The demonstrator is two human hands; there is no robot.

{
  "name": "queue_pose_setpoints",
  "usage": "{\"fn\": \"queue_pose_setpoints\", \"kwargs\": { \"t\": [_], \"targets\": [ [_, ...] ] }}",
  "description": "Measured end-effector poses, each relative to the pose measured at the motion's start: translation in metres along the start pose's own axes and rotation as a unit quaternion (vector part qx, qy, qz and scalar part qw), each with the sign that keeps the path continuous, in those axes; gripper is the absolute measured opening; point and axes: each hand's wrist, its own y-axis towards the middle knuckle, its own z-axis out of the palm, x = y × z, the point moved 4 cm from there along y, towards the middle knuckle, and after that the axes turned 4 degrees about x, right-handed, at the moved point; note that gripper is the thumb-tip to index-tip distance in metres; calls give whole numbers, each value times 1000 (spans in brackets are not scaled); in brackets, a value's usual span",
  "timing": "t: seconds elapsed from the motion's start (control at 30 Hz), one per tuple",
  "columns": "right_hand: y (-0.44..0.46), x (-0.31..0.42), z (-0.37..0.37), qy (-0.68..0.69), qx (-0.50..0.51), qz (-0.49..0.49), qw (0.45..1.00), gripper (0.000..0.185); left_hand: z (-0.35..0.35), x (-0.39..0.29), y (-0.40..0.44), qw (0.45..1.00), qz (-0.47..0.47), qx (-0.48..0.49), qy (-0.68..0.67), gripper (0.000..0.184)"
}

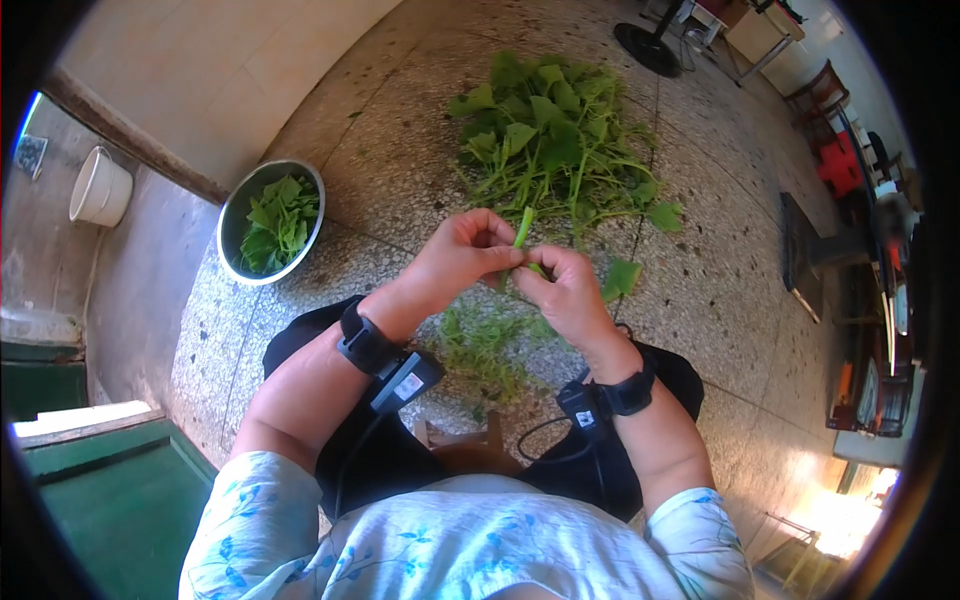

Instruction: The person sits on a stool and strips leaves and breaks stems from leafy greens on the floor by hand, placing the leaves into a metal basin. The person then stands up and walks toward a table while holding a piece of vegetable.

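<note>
Between my two hands is a green leafy vine stem (524, 228), held upright just above the floor. My left hand (468, 252) pinches it from the left with thumb and fingertips. From the right, my right hand (562, 284) grips its lower part, with fingers curled. A green leaf (621, 280) shows just beyond my right hand; I cannot tell whether it hangs from the stem. Ahead lies a large pile of leafy green vines (550, 130) on the floor. Thin stripped scraps (480, 350) are strewn below my hands, between my knees.
A metal basin (229, 262) with picked leaves stands on the speckled floor (400, 150) at the left. Farther left are a white bucket (101, 188) and a green door (120, 500). A black round stand base (648, 50) is at the back; furniture lines the right side.
</note>
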Motion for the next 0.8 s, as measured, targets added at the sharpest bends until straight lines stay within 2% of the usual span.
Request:
{"fn": "queue_pose_setpoints", "kwargs": {
  "t": [0.13, 0.2, 0.23, 0.27, 0.3, 0.33, 0.4, 0.47, 0.53, 0.57, 0.6, 0.63, 0.67, 0.77, 0.8],
  "targets": [
    [-1, 6, 2, -14, -8, -7, 1000, 9, -3, 5, -2, 1000, -1, -18, 10, 13],
    [1, 6, 2, -33, -1, -11, 999, 8, -9, 0, -4, 1000, -2, 14, 6, 13],
    [1, 8, 2, -26, 8, -16, 999, 8, -20, -9, -8, 998, 16, -18, 63, 14],
    [1, 7, 0, 3, -4, 15, 1000, 8, -42, -21, -13, 970, 32, -78, 228, 18],
    [1, 5, -2, 31, -16, 47, 998, 7, -69, -34, -20, 867, 120, -156, 458, 23],
    [3, 3, -2, 35, -12, 45, 998, 7, -99, -43, -30, 797, 42, -259, 543, 24],
    [5, -2, -7, 121, -75, 56, 988, 7, -117, -75, -64, 605, 97, -446, 653, 35],
    [7, -5, -4, 147, -79, 49, 985, 11, -108, -84, -71, 558, 216, -481, 641, 29],
    [9, -8, -2, 163, -125, 51, 977, 18, -84, -64, -49, 757, 261, -331, 499, 19],
    [9, -11, 0, 148, -147, 38, 977, 24, -59, -48, -37, 879, 223, -204, 369, 13],
    [10, -11, 5, 178, -139, 40, 973, 25, -23, -48, -34, 891, 209, -138, 378, 11],
    [10, -9, 8, 207, -131, 38, 969, 26, 0, -45, -30, 823, 279, -102, 485, 13],
    [9, -6, 12, 259, -135, 41, 956, 25, 20, -40, -28, 813, 248, -94, 519, 16],
    [8, -6, 13, 355, -135, 41, 924, 26, 36, -30, -19, 810, 264, -118, 509, 19],
    [9, -8, 14, 406, -121, 43, 905, 26, 34, -25, -15, 833, 239, -112, 487, 20]
  ]
}}
